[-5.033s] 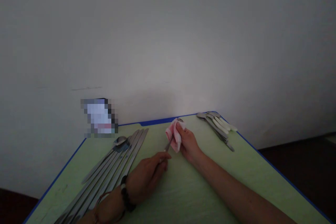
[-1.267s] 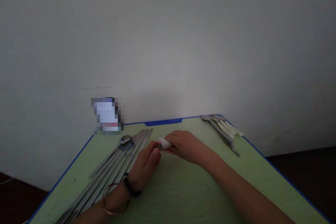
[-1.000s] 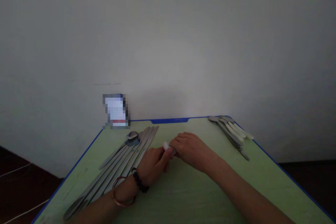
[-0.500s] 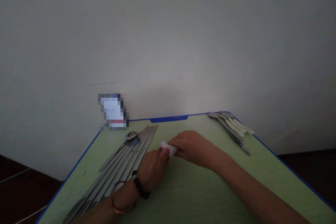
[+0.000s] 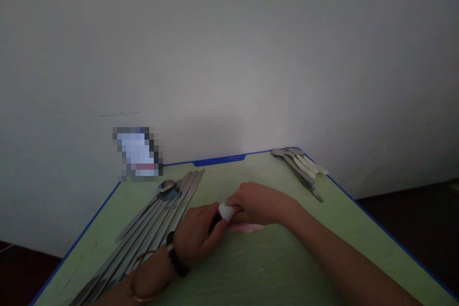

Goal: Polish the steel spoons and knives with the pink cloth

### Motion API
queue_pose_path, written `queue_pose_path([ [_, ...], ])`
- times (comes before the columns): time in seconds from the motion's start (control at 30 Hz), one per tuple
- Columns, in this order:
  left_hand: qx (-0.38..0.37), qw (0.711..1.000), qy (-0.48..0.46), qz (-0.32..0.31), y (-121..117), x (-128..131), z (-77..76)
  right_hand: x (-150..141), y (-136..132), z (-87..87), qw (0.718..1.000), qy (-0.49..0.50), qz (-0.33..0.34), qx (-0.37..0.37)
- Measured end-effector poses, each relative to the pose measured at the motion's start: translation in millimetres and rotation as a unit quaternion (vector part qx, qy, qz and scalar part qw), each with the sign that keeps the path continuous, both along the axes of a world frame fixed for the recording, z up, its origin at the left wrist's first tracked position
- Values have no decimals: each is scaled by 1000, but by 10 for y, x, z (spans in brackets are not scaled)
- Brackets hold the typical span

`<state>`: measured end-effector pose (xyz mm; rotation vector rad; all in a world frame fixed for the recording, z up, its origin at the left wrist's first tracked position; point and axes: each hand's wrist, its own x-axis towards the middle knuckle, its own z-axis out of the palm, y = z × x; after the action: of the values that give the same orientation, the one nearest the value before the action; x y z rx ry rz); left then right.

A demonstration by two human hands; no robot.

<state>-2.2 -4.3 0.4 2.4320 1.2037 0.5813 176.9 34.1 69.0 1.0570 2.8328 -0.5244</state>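
A: First, how is your right hand?
B: Your right hand (image 5: 260,201) is closed, its fingers bent and pinching a white-and-pink cloth (image 5: 225,212).
A: And your left hand?
B: Your left hand (image 5: 199,229) is half curled, with the cloth between the tips of its thumb and index finger. A dark gap appears inside this curl; whether you grip something there, I cannot tell.
A: Where exactly is the cloth?
B: It is between your two hands, above the middle of the table. A white bunch shows at your fingertips, and a pink part is visible below your right hand.
A: What is around your left arm?
B: At your wrist is a black bead bracelet (image 5: 175,258). Your forearm passes over the near part of a row of long steel cutlery (image 5: 158,229); at its far end one spoon (image 5: 167,185) shows its bowl.
A: And further away?
B: Near the far right corner of the green table (image 5: 287,267) lies a pile of cutlery (image 5: 301,169), some with white handles. At the far left, before the pale wall (image 5: 229,57), stands a tilted, blurred screen (image 5: 138,153).
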Motion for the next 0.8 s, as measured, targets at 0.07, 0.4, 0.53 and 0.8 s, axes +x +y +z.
queue_pose_path([
  [0.07,-17,1000,19,10,-7,15,6,-27,-21,-22,999,-15,-9,35],
  [0.4,19,1000,13,8,-50,32,9,87,129,-50,990,66,15,-120],
  [0.53,43,998,42,11,-50,39,3,138,165,-102,979,84,10,-184],
  [0.8,37,998,44,34,-31,59,8,355,224,-60,956,81,-48,-277],
])
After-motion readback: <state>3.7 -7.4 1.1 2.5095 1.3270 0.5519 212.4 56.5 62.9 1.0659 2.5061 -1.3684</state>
